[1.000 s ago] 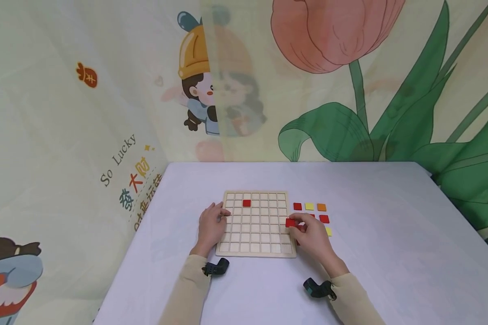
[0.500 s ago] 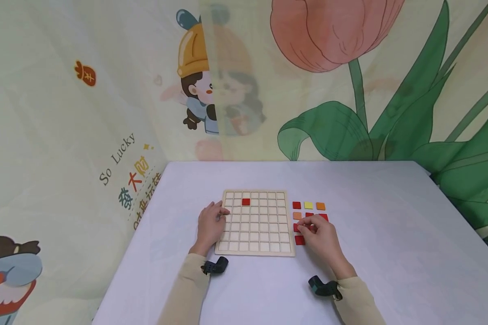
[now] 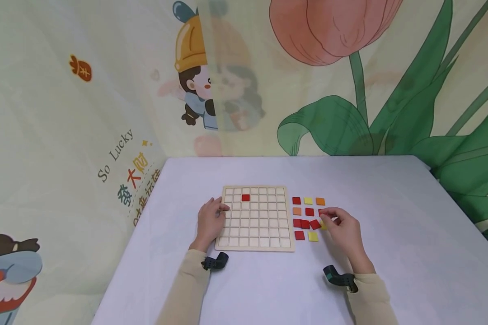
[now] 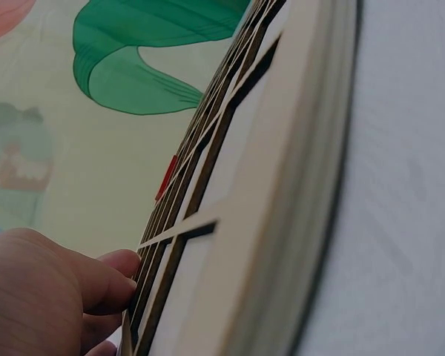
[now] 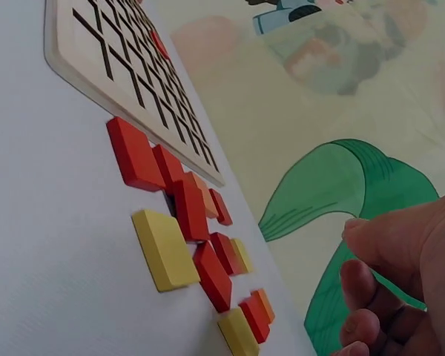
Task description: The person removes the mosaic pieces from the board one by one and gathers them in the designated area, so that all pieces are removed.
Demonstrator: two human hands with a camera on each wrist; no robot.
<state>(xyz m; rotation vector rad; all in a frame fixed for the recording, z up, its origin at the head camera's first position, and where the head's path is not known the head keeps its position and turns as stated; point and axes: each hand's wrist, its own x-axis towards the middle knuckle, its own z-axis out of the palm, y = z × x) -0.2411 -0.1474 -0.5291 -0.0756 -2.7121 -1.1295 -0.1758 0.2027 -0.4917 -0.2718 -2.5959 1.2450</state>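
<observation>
A pale wooden grid board lies flat, one red square tile in an upper cell. My left hand rests at its left rim, fingertips touching the edge; the left wrist view shows these loosely bent fingers. Right of the board lie several red, yellow and orange tiles in rough rows. One red tile leans against its neighbour. My right hand hovers over the right side of these tiles, nearest a red tile and a yellow tile. In the right wrist view nothing shows between its thumb and fingers.
A white-covered table carries everything. Behind it hangs a printed cloth backdrop with a tulip and cartoon figures. Each wrist wears a small black camera, such as the right one.
My right hand has let go of a red tile among the loose ones and moved right. My left hand stays at the board's rim. The head view has tilted down slightly.
</observation>
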